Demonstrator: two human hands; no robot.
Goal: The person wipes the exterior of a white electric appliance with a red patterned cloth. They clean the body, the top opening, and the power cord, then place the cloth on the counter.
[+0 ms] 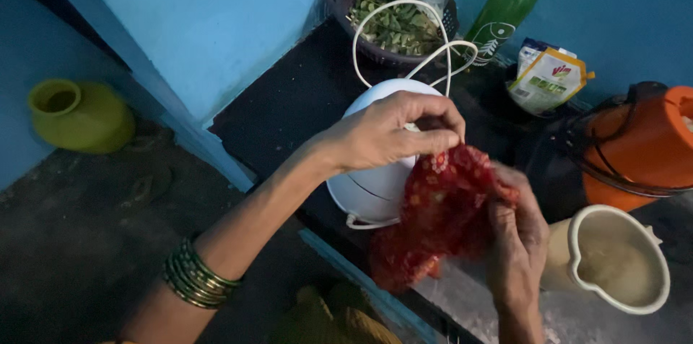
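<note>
The left hand [393, 135] pinches the top edge of a red cloth [440, 214] between thumb and fingers while the right hand [516, 243] grips its lower folds — stretched between them, the cloth hangs over a white bowl [372, 185] on the dark counter [289, 98], a beige jug [613, 257] beside it.

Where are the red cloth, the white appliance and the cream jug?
red cloth [439, 215], head view, middle of the bunched fabric.
white appliance [375, 186], head view, its rounded side below the left hand.
cream jug [653, 243], head view, its right rim.
</note>
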